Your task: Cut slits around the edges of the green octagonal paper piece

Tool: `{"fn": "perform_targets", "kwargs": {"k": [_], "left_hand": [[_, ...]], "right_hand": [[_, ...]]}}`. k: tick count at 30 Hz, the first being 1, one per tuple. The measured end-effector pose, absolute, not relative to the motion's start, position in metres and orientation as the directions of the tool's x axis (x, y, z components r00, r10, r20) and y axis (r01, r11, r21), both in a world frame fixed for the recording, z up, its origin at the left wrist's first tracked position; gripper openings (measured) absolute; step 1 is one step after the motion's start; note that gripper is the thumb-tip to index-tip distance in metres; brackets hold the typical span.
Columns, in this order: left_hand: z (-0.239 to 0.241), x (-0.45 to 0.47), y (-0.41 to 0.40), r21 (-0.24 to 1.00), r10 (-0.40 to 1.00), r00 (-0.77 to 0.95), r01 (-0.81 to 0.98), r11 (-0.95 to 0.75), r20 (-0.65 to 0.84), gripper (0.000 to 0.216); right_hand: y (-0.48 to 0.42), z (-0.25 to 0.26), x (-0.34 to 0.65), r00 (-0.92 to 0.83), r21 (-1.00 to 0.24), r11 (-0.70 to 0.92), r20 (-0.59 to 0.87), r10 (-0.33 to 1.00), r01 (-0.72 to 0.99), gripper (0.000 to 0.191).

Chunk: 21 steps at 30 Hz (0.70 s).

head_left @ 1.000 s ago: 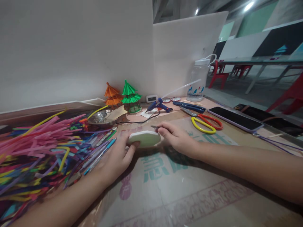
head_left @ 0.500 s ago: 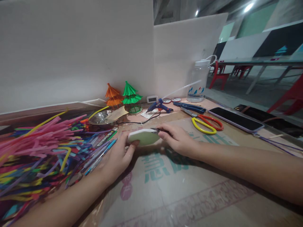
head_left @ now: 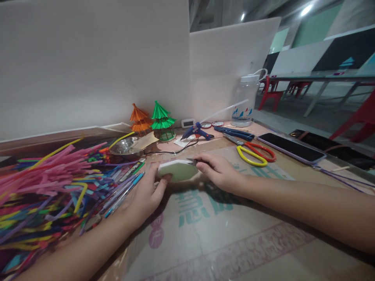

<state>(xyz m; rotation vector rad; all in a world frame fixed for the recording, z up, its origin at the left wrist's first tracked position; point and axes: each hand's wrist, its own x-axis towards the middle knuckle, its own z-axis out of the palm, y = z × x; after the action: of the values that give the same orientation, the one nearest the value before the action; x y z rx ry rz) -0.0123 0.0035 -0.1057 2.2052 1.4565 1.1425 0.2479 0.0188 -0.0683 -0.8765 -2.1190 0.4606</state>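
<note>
My left hand (head_left: pixel 150 189) is closed on the left end of a pale green-white board piece (head_left: pixel 180 171) with angled edges, thumb on its near face. The piece is held tilted above the table's middle. At its right end, my right hand (head_left: pixel 218 171) pinches a small dark, pointed blade (head_left: pixel 191 160). The blade tip lies against the top edge of the board. Whatever handle the blade has is hidden by my fingers.
Many coloured pipe cleaners (head_left: pixel 52 175) and several pens (head_left: pixel 125 193) lie left. Behind are a metal bowl (head_left: pixel 120 146), orange (head_left: pixel 139 117) and green (head_left: pixel 162 121) pagoda models, and a glue gun (head_left: pixel 195 130). Scissors (head_left: pixel 253 154), a phone (head_left: pixel 290 147) and a bottle (head_left: pixel 244 99) stand right.
Both hands stay almost in place. The board has tilted very slightly, and the blade remains at its top right edge.
</note>
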Motion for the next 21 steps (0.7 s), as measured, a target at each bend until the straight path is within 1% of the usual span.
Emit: {"fn": "perform_targets", "kwargs": {"k": [4, 7, 10, 15, 16, 18, 21], "left_hand": [[-0.106, -0.013, 0.003, 0.558, 0.835, 0.247, 0.647, -0.519, 0.491, 0.029], [-0.106, -0.013, 0.003, 0.554, 0.832, 0.261, 0.644, -0.527, 0.489, 0.029], [-0.106, -0.014, 0.002, 0.556, 0.828, 0.262, 0.637, -0.534, 0.496, 0.029], [-0.107, -0.012, 0.002, 0.569, 0.825, 0.268, 0.618, -0.544, 0.498, 0.029], [-0.107, -0.011, 0.003, 0.59, 0.836, 0.252, 0.611, -0.528, 0.487, 0.029], [-0.104, -0.01, 0.008, 0.677, 0.867, 0.183, 0.559, -0.479, 0.463, 0.028], [-0.096, -0.014, 0.02, 0.834, 0.897, -0.005, 0.371, -0.408, 0.441, 0.034]], "right_hand": [[0.019, -0.069, 0.248, -0.476, -0.525, 0.718, 0.537, 0.696, 0.457, 0.029], [0.02, -0.068, 0.249, -0.487, -0.497, 0.74, 0.557, 0.672, 0.453, 0.029], [0.02, -0.069, 0.249, -0.495, -0.506, 0.746, 0.558, 0.666, 0.433, 0.028], [0.02, -0.07, 0.247, -0.5, -0.557, 0.718, 0.519, 0.693, 0.417, 0.03], [0.02, -0.069, 0.247, -0.494, -0.569, 0.706, 0.509, 0.705, 0.422, 0.031], [0.024, -0.064, 0.248, -0.453, -0.59, 0.676, 0.504, 0.735, 0.441, 0.03], [0.035, -0.051, 0.256, -0.358, -0.617, 0.637, 0.527, 0.771, 0.463, 0.031]]}}
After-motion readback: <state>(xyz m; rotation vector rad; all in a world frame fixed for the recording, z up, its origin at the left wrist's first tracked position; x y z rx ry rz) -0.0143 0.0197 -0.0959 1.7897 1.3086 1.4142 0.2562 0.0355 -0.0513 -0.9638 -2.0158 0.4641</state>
